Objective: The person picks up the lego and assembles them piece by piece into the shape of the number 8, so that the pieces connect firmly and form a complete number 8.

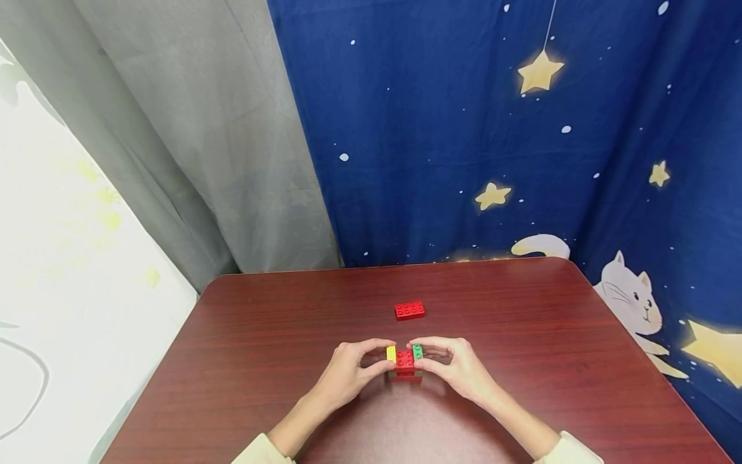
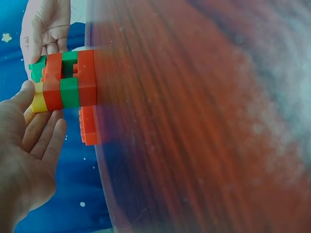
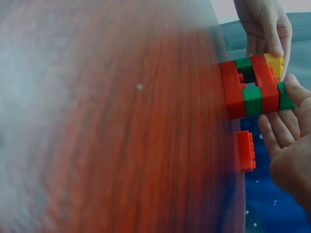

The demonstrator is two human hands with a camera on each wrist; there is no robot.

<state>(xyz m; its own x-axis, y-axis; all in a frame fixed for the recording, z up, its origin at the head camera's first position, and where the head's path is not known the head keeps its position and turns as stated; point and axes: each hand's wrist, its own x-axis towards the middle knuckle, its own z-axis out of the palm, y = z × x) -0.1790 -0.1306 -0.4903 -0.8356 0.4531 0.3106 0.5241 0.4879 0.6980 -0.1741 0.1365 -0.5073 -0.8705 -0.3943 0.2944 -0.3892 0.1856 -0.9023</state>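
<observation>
A small stack of toy building bricks stands on the table between both hands. Its bottom red brick (image 3: 233, 91) carries two green bricks (image 2: 70, 92), set apart with a gap between them, and a second red brick (image 1: 404, 359) lies across these. My left hand (image 1: 348, 370) pinches a yellow brick (image 1: 391, 354) between thumb and fingers at the left end of the stack's top. At the right end my right hand (image 1: 458, 367) pinches a green brick (image 1: 417, 352), which looks slightly tilted in the right wrist view. Red studs show between the two top bricks.
A loose red brick (image 1: 409, 310) lies on the dark reddish wooden table (image 1: 278, 309), beyond the stack. Behind the table's far edge hang a grey curtain (image 1: 232, 129) and a blue star-patterned curtain (image 1: 417, 129). A white patterned surface (image 1: 69, 270) is at the left.
</observation>
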